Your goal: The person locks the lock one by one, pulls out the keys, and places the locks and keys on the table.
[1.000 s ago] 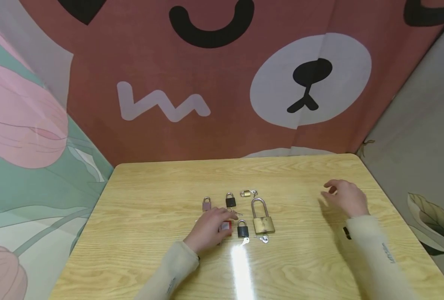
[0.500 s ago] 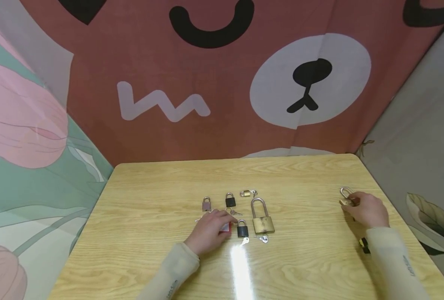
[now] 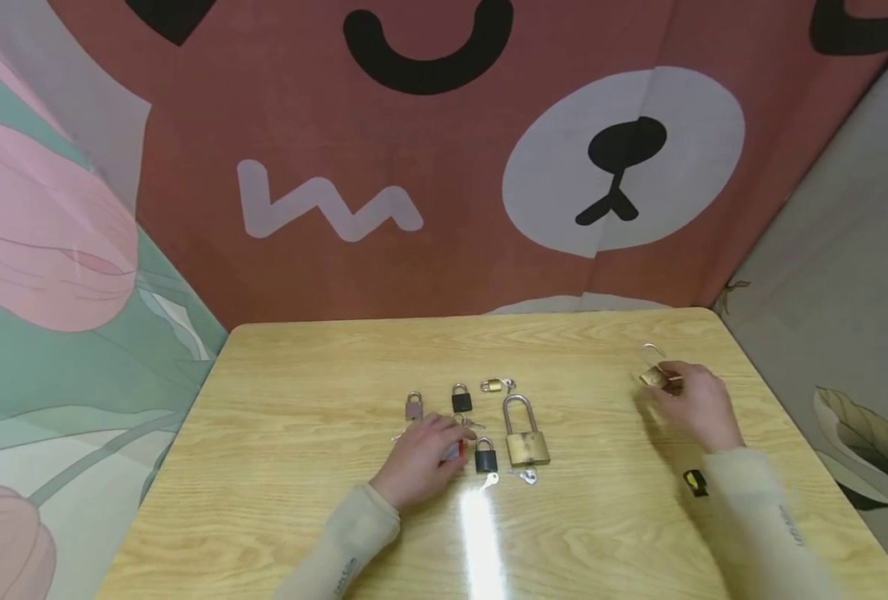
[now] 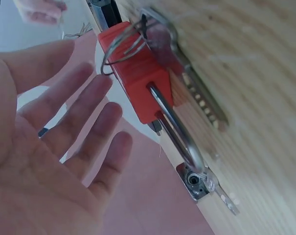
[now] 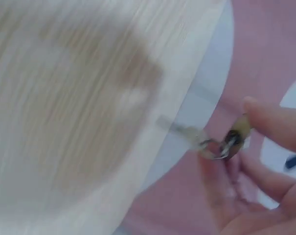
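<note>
My right hand [image 3: 694,407] pinches a small brass padlock [image 3: 653,377] above the right side of the table. Its shackle stands up beyond the body; blur hides whether it is released. The right wrist view shows the brass body [image 5: 239,131] between thumb and fingers, with a ring and a blurred key [image 5: 187,134] hanging from it. My left hand [image 3: 423,457] hovers by a red padlock [image 3: 454,451], mostly covering it. In the left wrist view the fingers are spread, apart from that red padlock [image 4: 138,78], which carries a ring with a key [image 4: 202,95].
Around the left hand lie a purple padlock [image 3: 413,409], black padlocks [image 3: 462,402] [image 3: 485,460], a large brass padlock [image 3: 528,448] and a small brass one [image 3: 494,386]. Loose keys [image 3: 526,476] lie nearby. Patterned cloth [image 3: 368,275] borders the wooden table [image 3: 301,367].
My right hand went rightward, where the brass padlock came into sight in its grip, then back left and slightly farther from me with it. The left hand has barely moved.
</note>
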Demonstrator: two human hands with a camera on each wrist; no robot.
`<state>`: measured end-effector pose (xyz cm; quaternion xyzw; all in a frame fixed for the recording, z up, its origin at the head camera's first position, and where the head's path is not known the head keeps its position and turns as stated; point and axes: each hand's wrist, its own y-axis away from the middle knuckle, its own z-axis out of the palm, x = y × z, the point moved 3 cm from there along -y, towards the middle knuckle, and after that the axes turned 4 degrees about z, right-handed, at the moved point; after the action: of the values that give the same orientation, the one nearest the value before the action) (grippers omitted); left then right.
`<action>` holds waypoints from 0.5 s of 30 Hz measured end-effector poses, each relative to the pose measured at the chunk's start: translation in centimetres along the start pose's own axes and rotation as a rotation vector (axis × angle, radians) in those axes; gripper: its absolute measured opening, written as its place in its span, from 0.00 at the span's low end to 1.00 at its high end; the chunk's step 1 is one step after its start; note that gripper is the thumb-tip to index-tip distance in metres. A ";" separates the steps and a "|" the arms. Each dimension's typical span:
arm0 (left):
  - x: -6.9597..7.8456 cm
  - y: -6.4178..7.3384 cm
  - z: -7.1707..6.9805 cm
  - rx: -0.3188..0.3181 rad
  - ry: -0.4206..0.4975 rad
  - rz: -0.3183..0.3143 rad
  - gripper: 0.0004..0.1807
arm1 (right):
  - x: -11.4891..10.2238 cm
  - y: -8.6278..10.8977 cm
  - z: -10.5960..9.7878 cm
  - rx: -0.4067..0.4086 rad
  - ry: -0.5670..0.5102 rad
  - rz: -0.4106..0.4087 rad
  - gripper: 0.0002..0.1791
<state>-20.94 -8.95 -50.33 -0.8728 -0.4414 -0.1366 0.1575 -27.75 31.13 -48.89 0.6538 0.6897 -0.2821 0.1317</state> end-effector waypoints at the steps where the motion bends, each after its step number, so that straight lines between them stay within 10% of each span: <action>1: 0.0 0.0 -0.1 0.008 0.000 -0.004 0.16 | -1.1 -0.1 0.6 -0.005 -0.024 -0.038 0.23; 15: -0.4 -0.4 -0.6 0.184 0.362 -0.188 0.26 | -17.2 1.7 7.6 -0.234 -0.082 -0.487 0.28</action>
<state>-21.57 -9.23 -49.92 -0.7710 -0.4959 -0.2643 0.2997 -25.61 12.55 -45.92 0.4371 0.8485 -0.2501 0.1625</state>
